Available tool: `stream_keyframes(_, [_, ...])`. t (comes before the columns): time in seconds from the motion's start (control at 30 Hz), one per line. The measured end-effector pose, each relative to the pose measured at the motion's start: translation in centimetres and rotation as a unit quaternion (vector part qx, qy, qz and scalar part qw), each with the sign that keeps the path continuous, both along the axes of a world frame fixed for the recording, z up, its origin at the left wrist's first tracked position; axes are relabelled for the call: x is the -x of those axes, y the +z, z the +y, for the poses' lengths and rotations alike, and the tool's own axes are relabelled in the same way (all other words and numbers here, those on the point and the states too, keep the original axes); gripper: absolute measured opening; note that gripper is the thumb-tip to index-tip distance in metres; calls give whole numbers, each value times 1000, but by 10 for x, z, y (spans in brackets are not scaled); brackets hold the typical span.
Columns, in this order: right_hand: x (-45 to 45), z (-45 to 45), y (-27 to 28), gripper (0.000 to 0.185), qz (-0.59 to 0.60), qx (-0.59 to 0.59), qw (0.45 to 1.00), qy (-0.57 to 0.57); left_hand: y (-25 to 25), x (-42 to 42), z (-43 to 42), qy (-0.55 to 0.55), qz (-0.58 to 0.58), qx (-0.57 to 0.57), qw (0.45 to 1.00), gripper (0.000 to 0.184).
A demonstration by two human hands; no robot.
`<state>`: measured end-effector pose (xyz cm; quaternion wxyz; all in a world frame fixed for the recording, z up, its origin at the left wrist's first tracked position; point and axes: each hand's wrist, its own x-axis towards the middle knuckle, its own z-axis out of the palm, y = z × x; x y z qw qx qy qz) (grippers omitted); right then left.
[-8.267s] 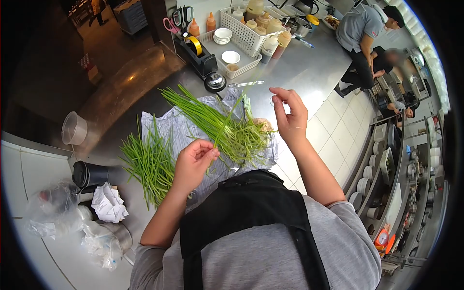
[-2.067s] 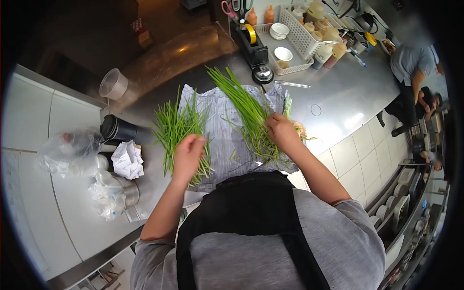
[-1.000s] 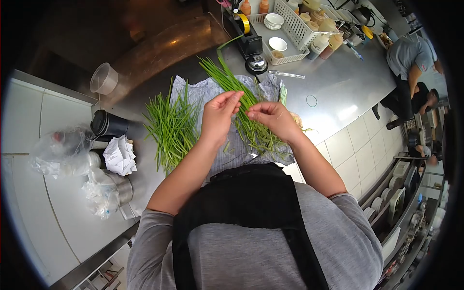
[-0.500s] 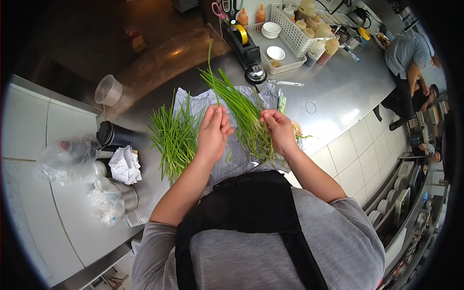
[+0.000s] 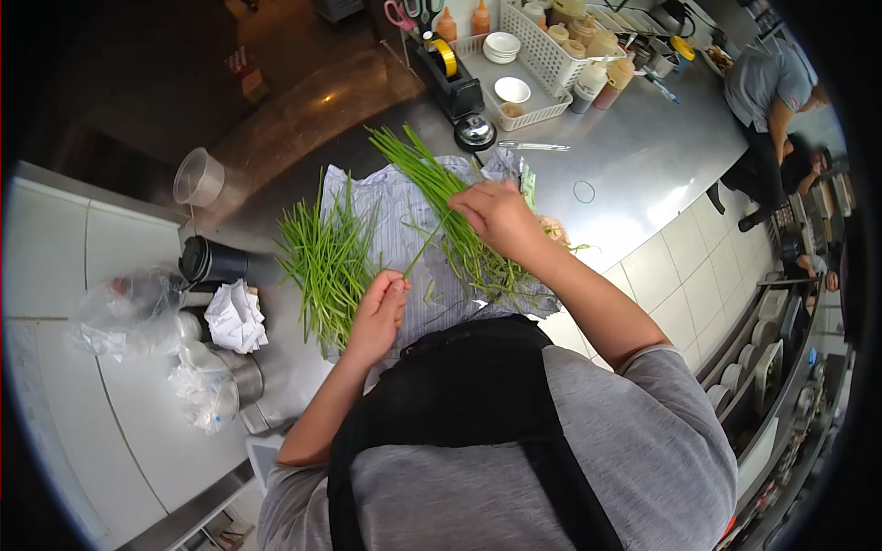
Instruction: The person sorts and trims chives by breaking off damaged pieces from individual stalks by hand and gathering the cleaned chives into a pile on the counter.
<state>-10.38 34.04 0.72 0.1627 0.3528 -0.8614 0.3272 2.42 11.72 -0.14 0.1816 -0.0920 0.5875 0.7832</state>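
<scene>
The left hand (image 5: pixel 378 317), near the middle of the frame, has its grip closed on the lower end of a single green stalk (image 5: pixel 423 250), thumb and fingertips together, with the stalk slanting up and to the right. The right hand (image 5: pixel 501 219) is over the right bunch (image 5: pixel 425 174), fingers bent and pointing left near the upper end of that stalk; whether its grip is clamped on anything cannot be told. The right bunch lies aslant on a crumpled, striped sheet (image 5: pixel 390 216), its straight green tips toward the upper left and its tangled, paler part beside and below the right hand. The left pile (image 5: pixel 322 266) of green stalks lies across the sheet's left side and onto the metal tabletop (image 5: pixel 634 151). Above the sheet are a bell (image 5: pixel 475 132) and a black tape dispenser (image 5: pixel 459 92); a clear pen (image 5: pixel 535 146) and a thin green ring (image 5: pixel 584 192) lie to the right of the bell. At upper centre, a low white basket (image 5: pixel 536 117) holds small white bowls (image 5: pixel 512 90), just beside a taller basket with bottles. At left are a dark lidded cup (image 5: pixel 216 261) and crumpled paper (image 5: pixel 236 317). A co-worker (image 5: pixel 770 87) is at upper right.
</scene>
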Motion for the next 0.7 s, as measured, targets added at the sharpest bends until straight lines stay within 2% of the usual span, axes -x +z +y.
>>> stream_keyframes(0.03, [-5,0,-2,21,-4,-2,1000,9,-4,-5,-8,10,-9,18,1000,15])
stream_keyframes(0.07, [-10,0,-3,17,-234,147,961,-13,-7,-8,-15,20,-12,17,1000,15])
stream_keyframes(0.1, [-15,-1,-4,14,-448,280,848,-35,-9,-11,-23,50,-1,56,997,15])
stream_keyframes(0.13, [-19,1,-3,14,-453,275,848,-25,-12,-13,-34,81,10,97,992,15])
stream_keyframes(0.2, [-27,10,-2,13,-405,225,882,-84,-23,-13,-62,137,8,121,983,16])
stream_keyframes(0.23, [-27,16,-7,13,-408,224,882,-77,-31,-10,-74,184,62,260,946,15])
stream_keyframes(0.27, [-28,22,-15,14,-241,107,963,-59,-36,-8,-84,223,114,393,885,15])
stream_keyframes(0.3, [-30,27,-21,15,-61,-13,997,-39,-31,-7,-90,226,112,394,884,15])
stream_keyframes(0.33, [-33,30,-26,15,-61,-13,997,-37,-24,-5,-95,207,103,484,844,16])
stream_keyframes(0.37, [-36,34,-29,16,-60,-66,995,-54,-19,-4,-96,185,94,569,796,19])
stream_keyframes(0.4, [-39,37,-32,16,-60,-118,989,-72,-17,-4,-95,184,94,569,796,19])
stream_keyframes(0.47, [-43,41,-36,17,-64,-118,988,-78,-14,-2,-92,179,169,664,706,28])
stream_keyframes(0.6, [-45,52,-37,23,-73,-95,988,-95,-5,6,-75,175,231,686,667,37])
stream_keyframes(0.67, [-45,58,-32,27,-70,-82,989,-106,-19,18,-93,249,204,640,697,46])
stream_keyframes(0.7, [-46,62,-31,30,-66,-71,989,-113,-23,24,-104,255,100,595,755,62])
